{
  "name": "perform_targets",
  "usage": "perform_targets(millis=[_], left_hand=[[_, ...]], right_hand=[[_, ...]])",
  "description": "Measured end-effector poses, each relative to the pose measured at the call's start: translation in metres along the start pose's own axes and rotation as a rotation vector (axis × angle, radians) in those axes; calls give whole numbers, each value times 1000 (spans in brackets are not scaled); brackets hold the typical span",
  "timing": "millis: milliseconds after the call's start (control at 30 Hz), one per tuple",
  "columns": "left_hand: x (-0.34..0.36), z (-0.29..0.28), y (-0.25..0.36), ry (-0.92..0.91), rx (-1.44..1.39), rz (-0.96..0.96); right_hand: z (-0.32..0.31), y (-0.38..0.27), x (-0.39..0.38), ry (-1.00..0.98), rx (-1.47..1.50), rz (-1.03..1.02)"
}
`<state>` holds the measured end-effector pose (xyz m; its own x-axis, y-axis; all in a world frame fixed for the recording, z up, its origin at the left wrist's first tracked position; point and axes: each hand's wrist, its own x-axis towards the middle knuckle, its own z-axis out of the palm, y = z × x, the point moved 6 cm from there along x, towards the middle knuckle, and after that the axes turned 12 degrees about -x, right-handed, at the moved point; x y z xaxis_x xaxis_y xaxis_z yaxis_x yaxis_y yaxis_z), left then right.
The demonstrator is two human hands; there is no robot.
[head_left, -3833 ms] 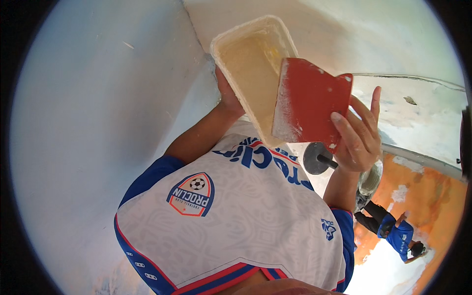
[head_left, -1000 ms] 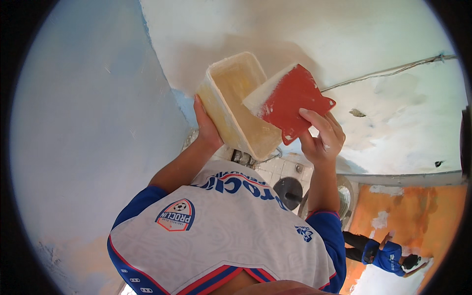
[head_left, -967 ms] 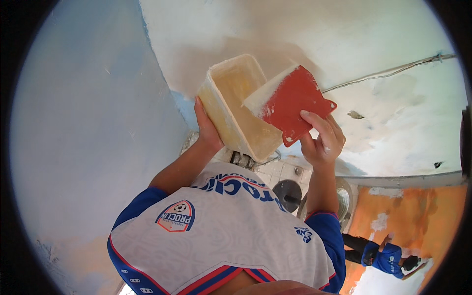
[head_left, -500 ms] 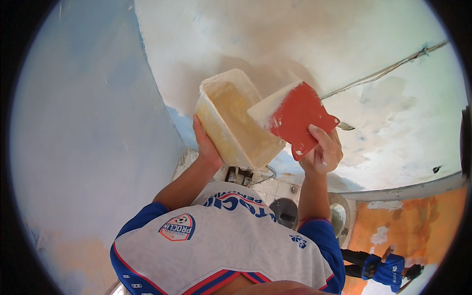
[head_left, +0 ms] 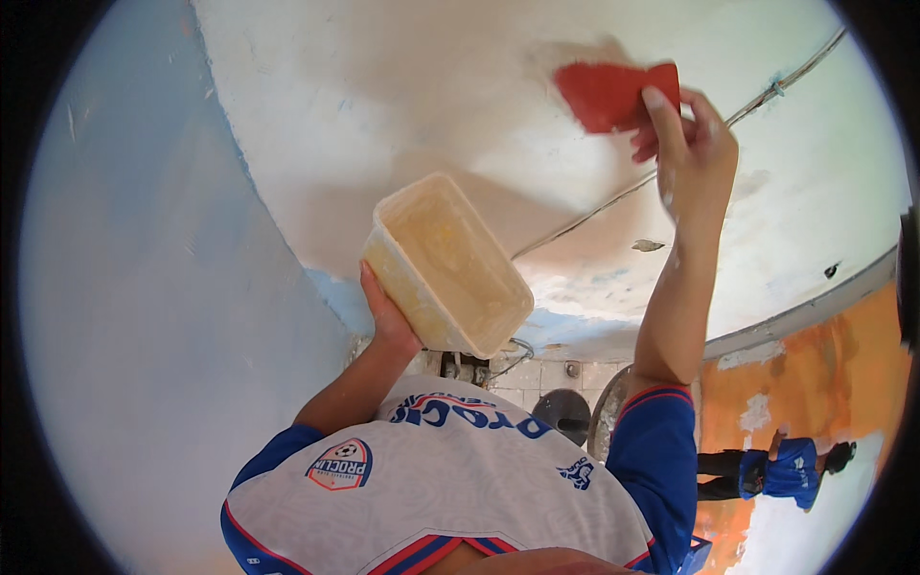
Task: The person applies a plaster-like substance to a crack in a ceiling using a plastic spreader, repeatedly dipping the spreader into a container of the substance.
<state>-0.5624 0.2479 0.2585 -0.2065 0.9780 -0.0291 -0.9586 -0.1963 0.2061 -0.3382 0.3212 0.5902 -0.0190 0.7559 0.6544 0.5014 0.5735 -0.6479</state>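
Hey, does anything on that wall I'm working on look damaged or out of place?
Yes. A small dark chip mars the pale wall below your right hand and the red scraper. A thin cable runs loose across it, and lower down the paint looks patchy.

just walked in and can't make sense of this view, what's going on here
A person is working on a pale plastered wall with both hands. The right hand is raised high and presses a flat red scraper against the wall, beside a thin cable that runs across it. The left hand holds up a pale rectangular plastic tub, tilted, with yellowish paste smeared inside. Another person in blue stands lower right by an orange wall.
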Motion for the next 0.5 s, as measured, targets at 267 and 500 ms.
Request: perform_targets(millis=[267, 500], left_hand=[[4, -19, -5, 21, -10, -156], [18, -39, 17, 5, -17, -162]], right_hand=[[-89, -27, 42, 538, -197, -118], [-18, -7, 55, 170, -321, -85]])
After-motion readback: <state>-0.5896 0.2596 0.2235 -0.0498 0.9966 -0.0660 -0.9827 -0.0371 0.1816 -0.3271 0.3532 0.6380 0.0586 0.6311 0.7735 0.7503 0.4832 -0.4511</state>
